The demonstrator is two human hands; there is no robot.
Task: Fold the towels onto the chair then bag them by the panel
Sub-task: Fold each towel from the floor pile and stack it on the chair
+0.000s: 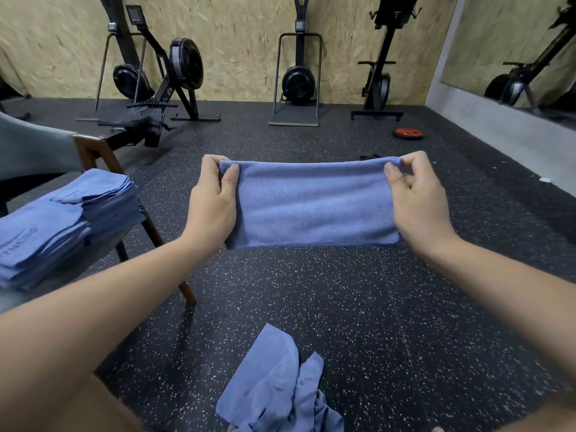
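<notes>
Worn on the head, looking forward and down. Close to the towel (311, 204) stretched mid-frame between the left hand (213, 201) and right hand (417, 198). Takes in the floor (311, 291) below and beyond, the chair (88, 149) at the left edge, the plywood wall (243, 42) far off along the top. Wide-angle, bowing the outer lines.

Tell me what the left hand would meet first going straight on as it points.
Beyond the folded blue microfibre towel it pinches, the left hand has a free way: only black speckled rubber floor lies ahead, though depth is unclear.
</notes>
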